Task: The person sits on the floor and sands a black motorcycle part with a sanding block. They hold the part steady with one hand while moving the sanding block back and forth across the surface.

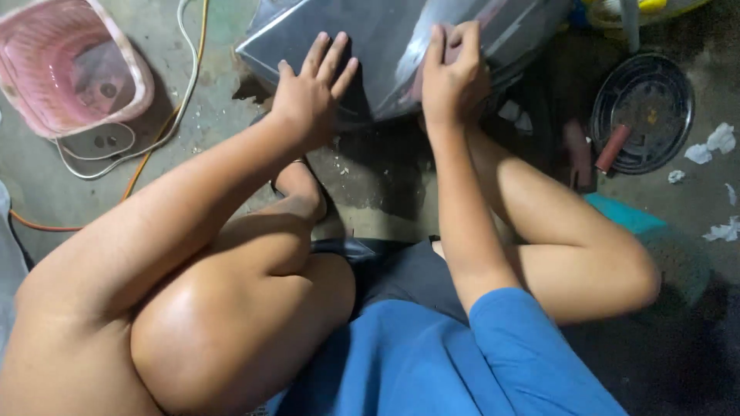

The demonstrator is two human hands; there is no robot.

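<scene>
The left hand (308, 96) lay flat and open, fingers spread, pressing on the near edge of a glossy dark grey panel (370, 46) — it gripped nothing, only steadied. The right hand (453, 77) sat just to the right of it on the same panel, fingers curled down over what looked like a small pad or cloth held against the surface, though the pictures did not show clearly what was under them. The panel rested on the concrete floor (370, 177) at the far middle of the scene, tilted up toward the person's bent knees. It looked stiff, smooth and likely slippery, with a curved face that would scratch easily; the edges seemed the safest place to take hold. Farther out, a pink plastic basket (69, 65) stood at the far left with white and orange cables (166, 127) looping beside it — and at the far right lay a round black dish (644, 108) holding a red-handled tool (613, 146), with scraps of white paper (713, 142) near it.
</scene>
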